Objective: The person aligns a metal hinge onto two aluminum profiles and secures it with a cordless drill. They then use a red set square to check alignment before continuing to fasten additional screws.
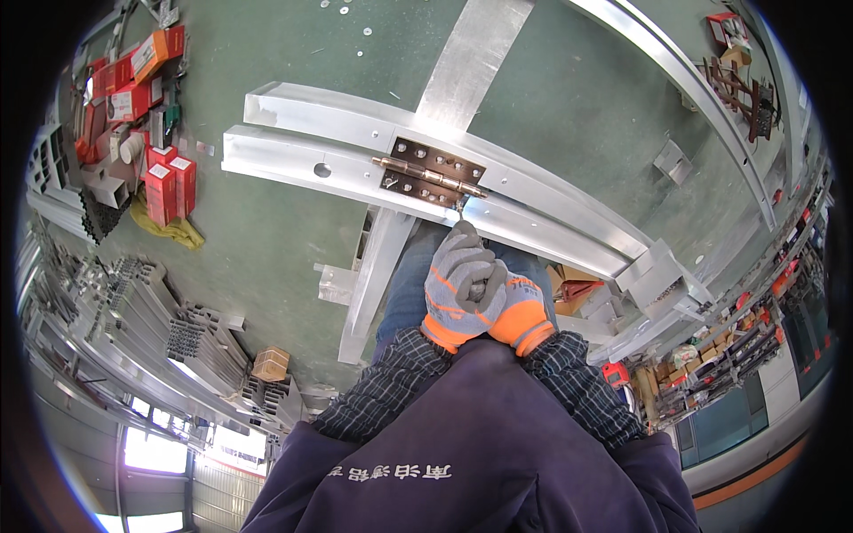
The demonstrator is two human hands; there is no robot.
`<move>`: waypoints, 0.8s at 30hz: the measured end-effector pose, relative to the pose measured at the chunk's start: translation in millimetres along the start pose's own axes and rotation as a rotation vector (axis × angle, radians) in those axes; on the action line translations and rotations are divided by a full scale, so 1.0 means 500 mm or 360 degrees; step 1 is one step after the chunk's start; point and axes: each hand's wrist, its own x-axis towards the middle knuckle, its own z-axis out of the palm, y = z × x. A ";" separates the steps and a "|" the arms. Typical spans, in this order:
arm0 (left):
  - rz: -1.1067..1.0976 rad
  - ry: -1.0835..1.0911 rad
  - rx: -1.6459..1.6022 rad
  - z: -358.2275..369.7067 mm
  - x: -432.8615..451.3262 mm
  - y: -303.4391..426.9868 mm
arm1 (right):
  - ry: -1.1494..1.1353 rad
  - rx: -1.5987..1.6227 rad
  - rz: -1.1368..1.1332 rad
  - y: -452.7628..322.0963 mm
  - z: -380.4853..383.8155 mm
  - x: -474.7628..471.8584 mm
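Observation:
Both hands wear grey gloves with orange cuffs and are close together below a long aluminium profile [300,160]. My left hand [460,286] is curled, with a small pointed metal piece [460,208] showing at its fingertips, near the hinge's lower right corner; what tool it belongs to is hidden. My right hand [516,303] lies against the other one, its fingers mostly hidden. A dark bronze metal hinge [433,172] with a shiny pin barrel spans this profile and a second parallel aluminium profile [320,110]. Several screws sit in both hinge leaves.
A flat aluminium bar [473,60] runs away from the profiles, and an aluminium support [380,280] stands left of my legs. Red boxes [160,193] and stacked profiles [200,346] are at the left. A cardboard box [573,286] is to the right.

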 end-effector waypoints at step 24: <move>-0.0020 0.0047 -0.0014 0.006 0.011 0.001 | -0.0034 -0.0104 -0.0061 0.002 -0.011 0.005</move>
